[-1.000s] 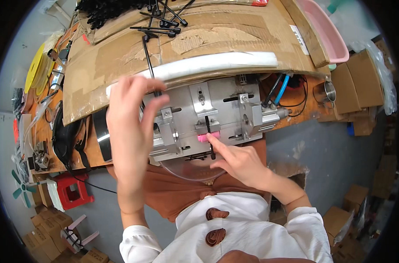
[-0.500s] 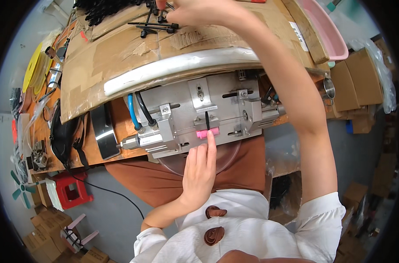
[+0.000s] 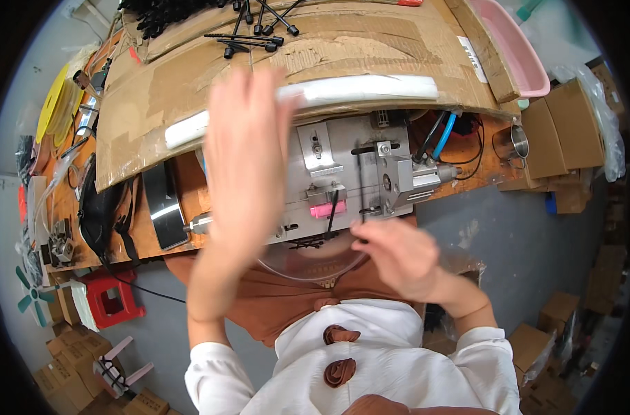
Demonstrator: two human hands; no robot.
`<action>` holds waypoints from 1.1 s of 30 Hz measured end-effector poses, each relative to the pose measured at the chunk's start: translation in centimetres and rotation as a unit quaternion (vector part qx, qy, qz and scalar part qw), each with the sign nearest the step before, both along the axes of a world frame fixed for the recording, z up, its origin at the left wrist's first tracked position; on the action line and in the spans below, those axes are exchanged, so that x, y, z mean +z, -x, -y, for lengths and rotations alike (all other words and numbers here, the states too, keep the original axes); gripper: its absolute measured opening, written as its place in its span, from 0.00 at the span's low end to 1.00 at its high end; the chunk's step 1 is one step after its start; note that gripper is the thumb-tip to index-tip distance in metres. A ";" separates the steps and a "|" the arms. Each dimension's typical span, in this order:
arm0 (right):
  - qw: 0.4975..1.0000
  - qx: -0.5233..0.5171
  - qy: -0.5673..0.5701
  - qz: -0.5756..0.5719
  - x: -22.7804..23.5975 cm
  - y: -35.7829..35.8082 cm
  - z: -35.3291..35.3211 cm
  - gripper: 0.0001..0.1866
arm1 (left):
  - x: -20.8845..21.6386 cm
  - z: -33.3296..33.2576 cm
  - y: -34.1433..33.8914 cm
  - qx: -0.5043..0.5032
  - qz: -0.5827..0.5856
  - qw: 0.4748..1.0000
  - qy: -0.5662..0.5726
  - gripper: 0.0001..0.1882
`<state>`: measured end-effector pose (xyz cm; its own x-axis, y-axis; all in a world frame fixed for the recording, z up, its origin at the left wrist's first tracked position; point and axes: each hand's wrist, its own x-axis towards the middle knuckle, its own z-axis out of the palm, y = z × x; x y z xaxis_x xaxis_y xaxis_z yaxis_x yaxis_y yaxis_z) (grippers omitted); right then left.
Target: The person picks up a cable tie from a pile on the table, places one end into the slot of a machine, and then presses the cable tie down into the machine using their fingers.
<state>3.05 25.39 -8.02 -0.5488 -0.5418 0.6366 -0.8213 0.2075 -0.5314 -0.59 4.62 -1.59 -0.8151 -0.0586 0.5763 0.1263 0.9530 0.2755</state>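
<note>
My right hand (image 3: 401,254), slightly blurred, pinches the lower end of a thin black rod (image 3: 360,183) in front of the metal fixture (image 3: 353,142). Nearby, another black rod (image 3: 334,207) leans across the pink block (image 3: 320,209) at the fixture's front edge, its thick end low over the clear bowl (image 3: 356,257). Several dark rods show inside that bowl, above my lap. My left hand (image 3: 249,149) is smeared by motion, raised over the fixture's left side with fingers stretched out and thumb apart. It hides the left clamp block and seems to hold nothing.
Cardboard (image 3: 183,93) covers the back of the bench, with a white padded roll (image 3: 370,88) along its front edge. Several black rods (image 3: 253,43) with thick heads lie on it. A phone-like black slab (image 3: 166,214) sits left, a metal cup (image 3: 512,142) right.
My right hand has come back from the far rods to the fixture with a black rod. My left hand has left the pink block and moved up and left. The rod there has shifted toward the bowl.
</note>
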 end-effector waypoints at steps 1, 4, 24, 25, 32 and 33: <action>1.000 -0.012 -0.018 0.015 -1.2 -1.2 0.5 0.25 | 0.1 1.4 2.6 0.007 -0.043 0.999 0.033 0.16; 0.995 -0.032 -0.087 0.037 -3.5 -2.7 1.4 0.31 | 0.2 4.6 8.1 0.009 -0.030 0.996 0.082 0.15; 0.967 -0.172 -0.063 -0.177 5.8 12.6 9.6 0.11 | 0.3 3.3 -3.7 -0.023 0.022 0.968 -0.247 0.09; 0.960 -0.189 -0.131 -0.159 5.7 16.1 11.4 0.11 | -1.1 2.3 -4.1 -0.064 -0.027 0.975 -0.212 0.10; 0.995 0.038 -0.068 0.068 9.5 20.6 10.7 0.13 | -7.6 -4.4 -12.2 -0.062 0.101 0.988 -0.099 0.37; 0.971 0.065 -0.073 0.217 11.7 18.4 9.1 0.13 | -8.5 -5.0 -12.3 -0.061 0.109 0.989 -0.080 0.36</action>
<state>-15.32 16.32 3.68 -0.6697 -0.6909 0.2721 -0.5510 0.2168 -0.8058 11.70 9.67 -10.06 -0.9252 -0.0291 0.3783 0.1582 0.8767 0.4543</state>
